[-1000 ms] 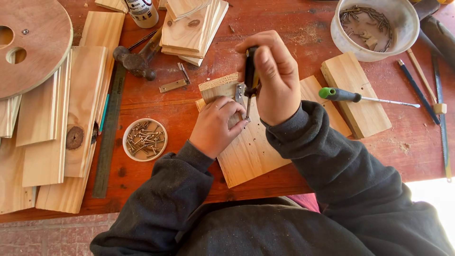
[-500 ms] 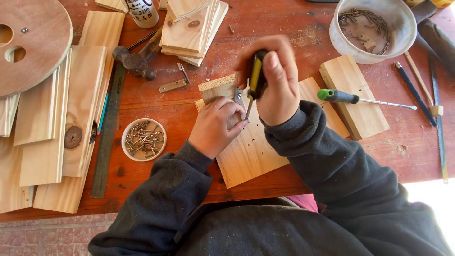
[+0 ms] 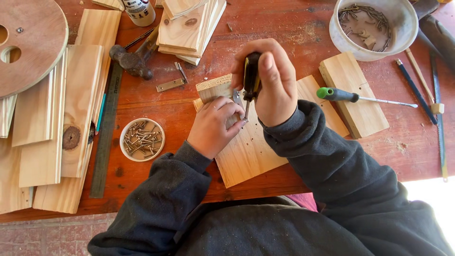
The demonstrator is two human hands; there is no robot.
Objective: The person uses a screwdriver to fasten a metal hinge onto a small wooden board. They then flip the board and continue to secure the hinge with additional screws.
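My right hand (image 3: 271, 80) is closed around a black and yellow screwdriver (image 3: 250, 76), held upright with its tip down on a metal hinge (image 3: 237, 98). The hinge joins a small wood block (image 3: 213, 87) to a pale wooden board (image 3: 251, 147) on the red table. My left hand (image 3: 215, 125) presses on the board and pinches at the screwdriver's tip; whatever sits under those fingertips is hidden.
A small dish of screws (image 3: 141, 139) lies left of my left hand. A green-handled screwdriver (image 3: 353, 97) and a wood block (image 3: 353, 95) sit to the right. A white tub of screws (image 3: 372, 26), hammer (image 3: 132, 57), steel ruler (image 3: 106, 132), planks (image 3: 61, 118) and round wooden disc (image 3: 28, 42) surround them.
My right hand has turned on the screwdriver handle, wrist rolling and fingers regripping. My left hand and the board stay where they were.
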